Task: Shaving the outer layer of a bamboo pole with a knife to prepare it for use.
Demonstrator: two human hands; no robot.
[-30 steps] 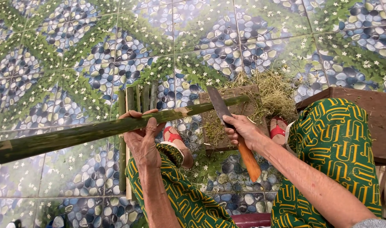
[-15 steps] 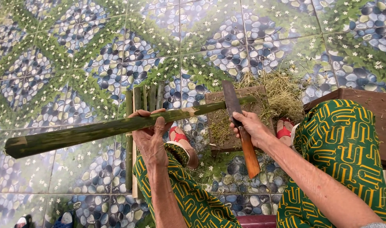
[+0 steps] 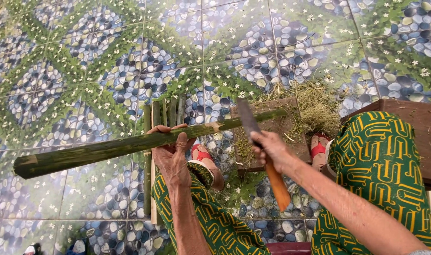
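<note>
You are holding a long green bamboo pole (image 3: 130, 146) almost level across your lap, its cut end reaching far out to your left above the floor and its thinner end resting on a low brown wooden chopping block (image 3: 291, 137) in front of you. Your left hand (image 3: 170, 153) is cupping the pole from below near its middle, fingers curling up around it. Your right hand (image 3: 272, 151) is closing tightly round the orange wooden handle of a broad dark-bladed chopping knife (image 3: 260, 148), and the blade is lying across the pole close to the block, though whether the edge is biting into the bamboo you cannot tell from here. A litter of pale dry shavings (image 3: 314, 104) is lying on and beyond the block. Just past your left hand, several split green bamboo strips (image 3: 166, 113) are lying side by side on the floor. Your knees, in green cloth patterned with yellow (image 3: 376, 160), are framing the work, and red sandals (image 3: 318, 148) are showing on your feet. The floor (image 3: 83, 56) is tiled with a pebble-and-flower print.
</note>
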